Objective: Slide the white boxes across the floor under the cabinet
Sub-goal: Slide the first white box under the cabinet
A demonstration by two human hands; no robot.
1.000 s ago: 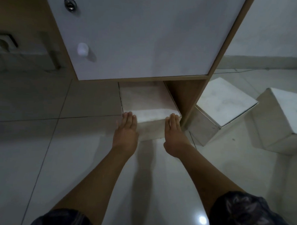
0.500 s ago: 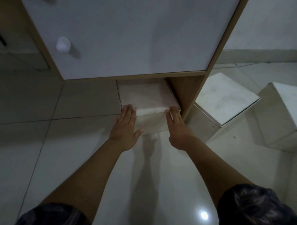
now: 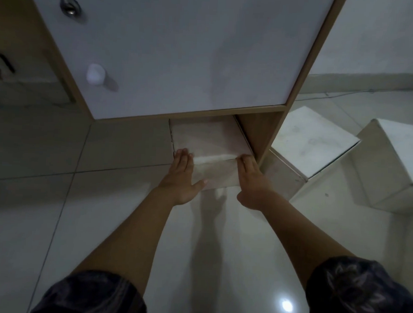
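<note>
At frame centre, the left hand (image 3: pixel 181 176) and right hand (image 3: pixel 251 180) press flat, fingers extended, against the white box (image 3: pixel 208 142), half under the cabinet (image 3: pixel 177 48). Uneven pushing could jam it against the cabinet's side panel (image 3: pixel 261 132).
</note>
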